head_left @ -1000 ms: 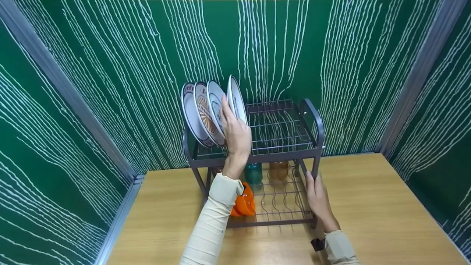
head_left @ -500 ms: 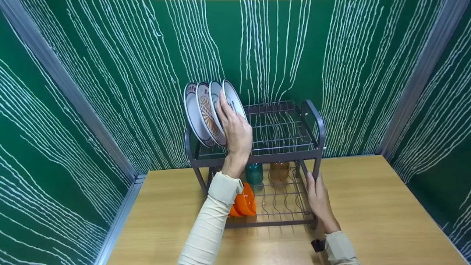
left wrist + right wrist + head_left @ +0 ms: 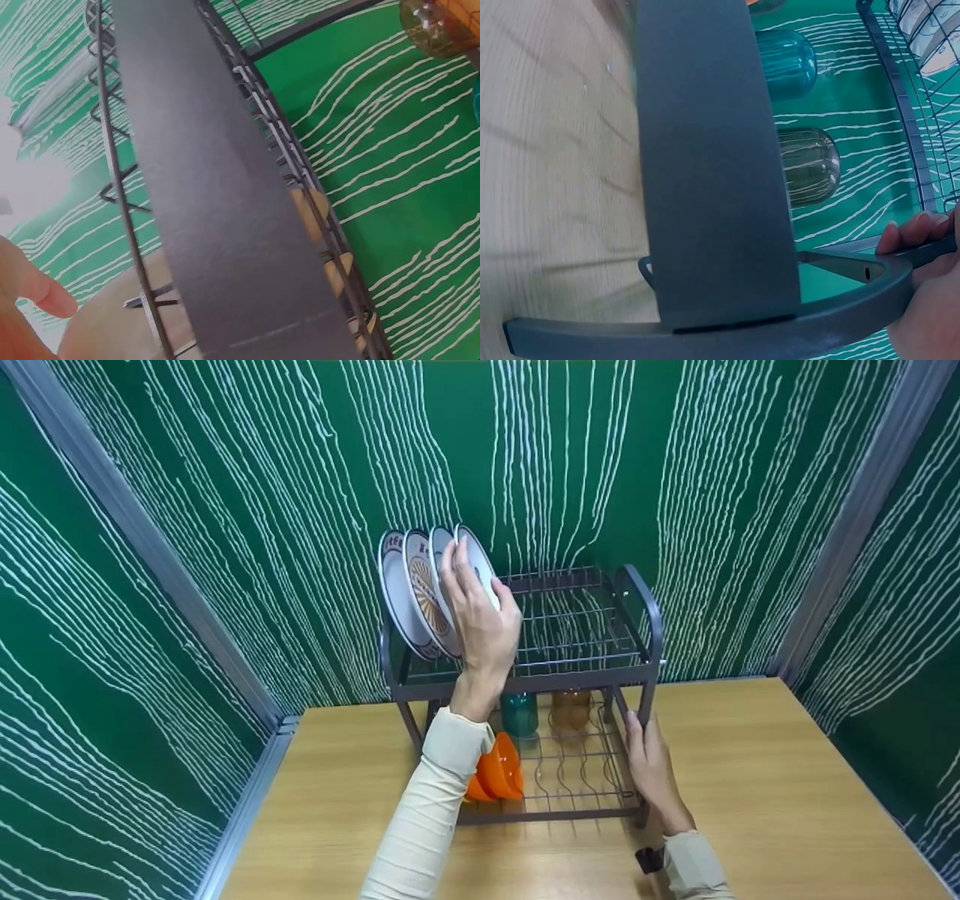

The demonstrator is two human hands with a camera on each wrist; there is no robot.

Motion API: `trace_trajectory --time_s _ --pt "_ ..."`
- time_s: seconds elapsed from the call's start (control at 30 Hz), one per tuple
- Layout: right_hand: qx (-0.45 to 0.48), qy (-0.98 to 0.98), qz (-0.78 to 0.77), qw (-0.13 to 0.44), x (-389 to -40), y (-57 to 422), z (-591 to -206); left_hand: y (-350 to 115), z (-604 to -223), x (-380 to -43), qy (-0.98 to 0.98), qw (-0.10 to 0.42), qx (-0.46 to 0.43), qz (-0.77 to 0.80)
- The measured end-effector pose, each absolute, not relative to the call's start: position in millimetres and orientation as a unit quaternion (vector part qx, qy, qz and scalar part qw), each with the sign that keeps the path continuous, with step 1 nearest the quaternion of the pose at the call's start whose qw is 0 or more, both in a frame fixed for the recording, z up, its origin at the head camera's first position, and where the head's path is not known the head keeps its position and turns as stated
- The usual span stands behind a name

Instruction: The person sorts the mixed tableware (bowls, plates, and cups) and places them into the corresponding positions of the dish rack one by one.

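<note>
Several patterned plates stand tilted in the upper tier of a dark two-tier dish rack (image 3: 585, 667). My left hand (image 3: 486, 630) is at the rightmost plate (image 3: 484, 566), its extended fingers over the plate's near edge and its thumb spread off to the right. In the left wrist view a thumb (image 3: 52, 296) shows beside that pale plate (image 3: 124, 322). Left of it stand a sunburst plate (image 3: 421, 574) and a plate with a dark rim (image 3: 395, 585). Low on the right side, my right hand (image 3: 651, 761) grips the rack's front post; curled fingers (image 3: 915, 231) show in the right wrist view.
On the lower tier are orange bowls (image 3: 502, 769), a teal glass (image 3: 520, 714) and an amber glass (image 3: 571, 709). The rack stands on a wooden table (image 3: 750, 780), against a green wall (image 3: 555, 457) with white wavy lines.
The rightmost plate has tipped left against the others. My left thumb has spread away from it, and the fingers have loosened. My right hand stays on the post.
</note>
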State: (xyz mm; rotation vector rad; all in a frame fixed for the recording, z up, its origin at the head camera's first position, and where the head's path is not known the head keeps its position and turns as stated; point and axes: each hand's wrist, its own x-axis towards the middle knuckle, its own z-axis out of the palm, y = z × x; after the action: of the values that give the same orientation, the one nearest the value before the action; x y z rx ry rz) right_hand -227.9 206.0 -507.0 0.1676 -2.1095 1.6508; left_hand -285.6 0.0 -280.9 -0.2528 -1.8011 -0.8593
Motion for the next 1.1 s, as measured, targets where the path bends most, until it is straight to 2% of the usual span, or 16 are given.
trace_trajectory --time_s 0.23,0.43,0.6,0.9,1.1 --pt "0.049 -0.775 0.597 0.2 -226.7 205.8 -503.4 -3.9 -269.0 -274.3 -0.727 0.563 -0.127 -0.372" --pt "0.074 -0.763 0.603 0.219 -229.4 205.8 -507.9 -10.4 -268.6 -261.6 -0.717 0.564 -0.137 -0.385" --pt "0.095 -0.756 0.605 0.231 -226.6 209.0 -512.4 -15.4 -278.8 -251.1 -0.71 0.566 -0.148 -0.391" --pt "0.054 -0.753 0.627 0.194 -206.9 212.1 -509.6 -25.4 -301.4 -233.1 -0.72 0.556 -0.152 -0.387" --pt "0.053 -0.763 0.601 0.232 -190.1 209.8 -502.4 -34.2 -317.4 -219.0 -0.732 0.548 -0.158 -0.372"
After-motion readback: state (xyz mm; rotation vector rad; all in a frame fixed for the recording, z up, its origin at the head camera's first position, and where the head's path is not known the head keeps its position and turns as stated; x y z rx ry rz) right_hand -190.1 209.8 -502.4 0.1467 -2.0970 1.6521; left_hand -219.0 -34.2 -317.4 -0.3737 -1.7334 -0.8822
